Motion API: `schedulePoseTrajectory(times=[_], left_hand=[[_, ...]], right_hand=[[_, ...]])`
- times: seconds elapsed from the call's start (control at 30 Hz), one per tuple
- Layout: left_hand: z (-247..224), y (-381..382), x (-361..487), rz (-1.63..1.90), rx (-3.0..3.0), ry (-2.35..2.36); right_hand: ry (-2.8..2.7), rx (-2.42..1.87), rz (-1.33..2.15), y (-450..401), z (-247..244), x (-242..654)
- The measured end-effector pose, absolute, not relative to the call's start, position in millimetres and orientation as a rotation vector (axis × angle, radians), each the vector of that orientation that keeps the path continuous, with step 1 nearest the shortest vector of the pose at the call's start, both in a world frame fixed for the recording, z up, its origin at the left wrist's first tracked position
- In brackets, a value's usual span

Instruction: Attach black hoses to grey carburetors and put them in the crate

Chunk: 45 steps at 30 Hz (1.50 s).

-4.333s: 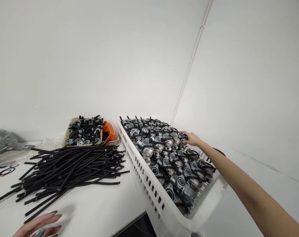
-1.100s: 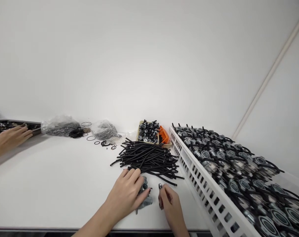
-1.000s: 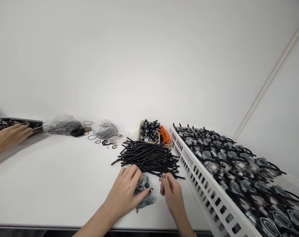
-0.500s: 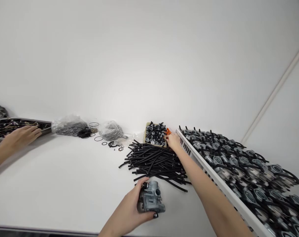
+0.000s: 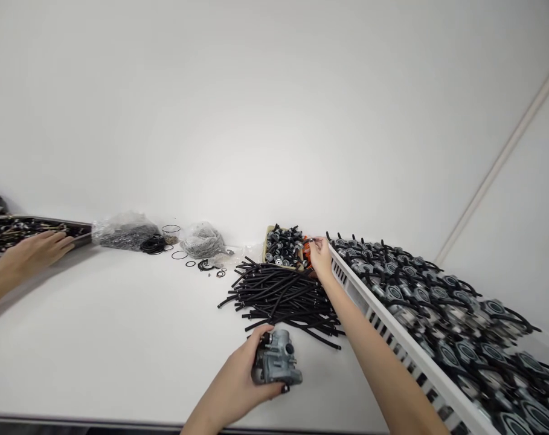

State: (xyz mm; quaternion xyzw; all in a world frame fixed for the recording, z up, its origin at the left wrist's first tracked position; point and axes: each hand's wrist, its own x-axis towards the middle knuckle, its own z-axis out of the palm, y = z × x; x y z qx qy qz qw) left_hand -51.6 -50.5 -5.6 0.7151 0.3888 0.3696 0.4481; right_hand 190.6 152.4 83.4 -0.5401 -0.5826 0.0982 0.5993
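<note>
My left hand (image 5: 238, 377) is wrapped round a grey metal carburetor (image 5: 279, 357) just above the white table, near its front edge. The carburetor's round bore faces up and to the right. My right hand (image 5: 320, 258) reaches to the back, its thumb and fingers pinched together beside some small orange parts (image 5: 306, 246). Whatever sits between those fingertips is too small to name. Just left of that hand stands a shallow yellowish box (image 5: 266, 246) full of small black-and-grey caps (image 5: 283, 244). Below the right wrist lies a pile of black rubber hoses (image 5: 283, 296).
A white slatted crate (image 5: 392, 332) of carburetors with hoses (image 5: 441, 296) fills the right. Plastic bags of small parts (image 5: 124, 231) and loose black rings (image 5: 179, 255) lie along the wall. Another person's hand (image 5: 38, 251) rests over a parts tray (image 5: 81, 232) at left.
My right hand has lifted slightly from the orange parts, its fingertips now pinched above them. The left hand still holds the carburetor in nearly the same place.
</note>
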Motion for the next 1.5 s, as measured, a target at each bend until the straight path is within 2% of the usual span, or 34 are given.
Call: schedulePoseTrajectory(times=[0.23,0.47,0.77,0.97,1.5], left_hand=[[1.7,-52.9,-50.4,0.902,1.802,0.965],[7.3,-54.7,-42.8,0.938,1.915,1.017],[18.3,-70.8,-10.0,0.981,2.352,1.380],[3.8,-66.8,7.1,1.138,2.393,1.361],[-7.8,-49.5,0.0,1.206,2.270,1.182]], right_hand=[[-0.803,-0.707,0.816,64.9,63.0,168.5],[-0.748,-0.637,1.194,-36.7,18.7,153.6],[-0.541,-0.605,1.165,-69.9,-12.1,156.3],[-0.463,-0.541,1.204,-68.4,-12.8,159.9],[-0.557,-0.555,1.219,-67.5,-17.2,159.9]])
